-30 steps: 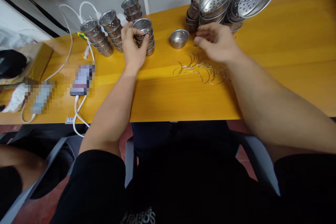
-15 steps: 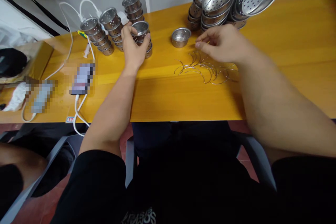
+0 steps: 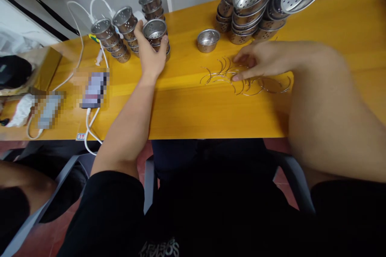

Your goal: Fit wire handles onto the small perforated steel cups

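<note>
— Yellow tabletop (image 3: 187, 108) under us: where do our hands sit?

— Our left hand (image 3: 150, 54) cups the perforated cup stack (image 3: 157, 37), fingers curled round its top cup. Our right hand (image 3: 265, 61), fingers loosely extended and holding nothing, touches the wire bails (image 3: 241, 80), which fan out sideways beneath it.

— And the small bowl (image 3: 208, 40)?

— Empty, between both hands.

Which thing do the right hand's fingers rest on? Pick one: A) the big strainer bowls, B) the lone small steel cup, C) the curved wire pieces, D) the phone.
C: the right hand lies with fingertips on the curved wire pieces scattered over the table.
</note>
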A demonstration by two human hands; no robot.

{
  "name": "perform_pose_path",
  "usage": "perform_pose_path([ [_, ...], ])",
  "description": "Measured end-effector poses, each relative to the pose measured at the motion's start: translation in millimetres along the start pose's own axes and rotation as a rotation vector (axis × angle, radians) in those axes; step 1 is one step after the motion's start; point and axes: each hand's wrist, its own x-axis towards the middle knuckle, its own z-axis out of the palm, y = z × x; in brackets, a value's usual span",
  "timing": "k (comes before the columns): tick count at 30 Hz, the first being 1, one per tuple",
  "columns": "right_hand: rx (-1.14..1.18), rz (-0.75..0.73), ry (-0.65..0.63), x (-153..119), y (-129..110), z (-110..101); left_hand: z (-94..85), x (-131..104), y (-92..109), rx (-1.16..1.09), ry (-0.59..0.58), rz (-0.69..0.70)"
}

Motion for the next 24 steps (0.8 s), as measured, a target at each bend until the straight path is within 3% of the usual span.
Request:
perform_pose_path([
  [3, -0.091, 0.036, -0.079, 2.9, -19.7, -0.5, 1.7, 4.0, -6.5, 0.027, 0.009, -0.028],
  [9, -0.063, -0.071, -0.028, 8.0, -33.4, 14.1, -4.6, 7.5, -5.0, 0.039, -0.033, -0.077],
  [16, -0.054, -0.044, 0.034, 6.3, -61.2, 22.1, -5.1, 8.8, -14.3, 0.068, -0.092, -0.070],
  [20, 0.002, -0.064, 0.079, 7.1, -66.4, 28.9, 0.5, 12.0, -29.3, 0.027, -0.076, -0.089],
  [24, -0.067, -0.095, 0.073, 10.0, -66.8, 31.1, -3.5, 10.2, -22.1, 0.077, -0.117, -0.075],
])
